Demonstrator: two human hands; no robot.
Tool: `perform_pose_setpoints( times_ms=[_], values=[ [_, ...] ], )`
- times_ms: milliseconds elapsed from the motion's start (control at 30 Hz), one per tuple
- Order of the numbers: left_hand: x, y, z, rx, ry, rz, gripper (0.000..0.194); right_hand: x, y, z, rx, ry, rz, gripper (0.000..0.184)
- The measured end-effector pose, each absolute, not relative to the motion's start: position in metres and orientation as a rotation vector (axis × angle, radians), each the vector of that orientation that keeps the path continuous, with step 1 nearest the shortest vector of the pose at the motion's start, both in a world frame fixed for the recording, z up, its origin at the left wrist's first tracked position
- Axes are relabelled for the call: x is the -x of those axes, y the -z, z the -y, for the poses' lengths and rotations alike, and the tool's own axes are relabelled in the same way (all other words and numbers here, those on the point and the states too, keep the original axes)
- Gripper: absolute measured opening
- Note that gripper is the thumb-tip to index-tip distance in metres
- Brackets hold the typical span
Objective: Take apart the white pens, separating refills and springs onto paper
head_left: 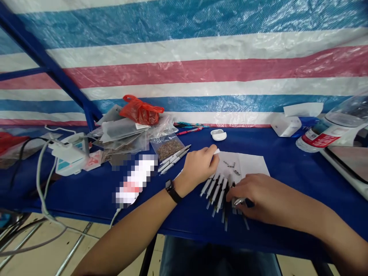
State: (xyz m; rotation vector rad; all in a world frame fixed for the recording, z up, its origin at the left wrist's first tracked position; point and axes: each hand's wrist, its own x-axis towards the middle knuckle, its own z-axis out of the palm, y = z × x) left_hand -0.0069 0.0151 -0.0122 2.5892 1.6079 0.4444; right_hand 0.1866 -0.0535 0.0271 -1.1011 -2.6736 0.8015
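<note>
On the blue table [94, 191] my left hand [199, 163], with a black watch on its wrist, is closed round a white pen barrel [216, 151] whose tip sticks out past the thumb. My right hand [253, 191] rests fingers-down on a row of several white and black pen parts [216, 191], pinching a small silver-tipped piece [240, 201]. A white sheet of paper [253, 164] lies under and behind the parts, with a few small metal bits [231, 165] scattered on it.
Several finished white pens [174, 156] and clear bags of small parts [168, 147] lie left of my hands. A red plastic bag [140, 110], a white earbud case [218, 134], a power strip with cables [69, 153], a tissue box [286, 124] and a water bottle [319, 138] ring the table.
</note>
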Motion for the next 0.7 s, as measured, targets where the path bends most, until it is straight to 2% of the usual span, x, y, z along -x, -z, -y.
perform_pose_setpoints(
  times_ms=[433,700],
  values=[
    [0.006,0.009,-0.011,-2.607,-0.695,-1.594,0.021,-0.149,-0.006,0.069,0.945,-0.312,2.974,0.025],
    [0.003,0.012,-0.01,-2.58,-0.679,-1.58,0.018,-0.153,-0.016,0.069,0.891,-0.737,2.838,0.025]
  ],
)
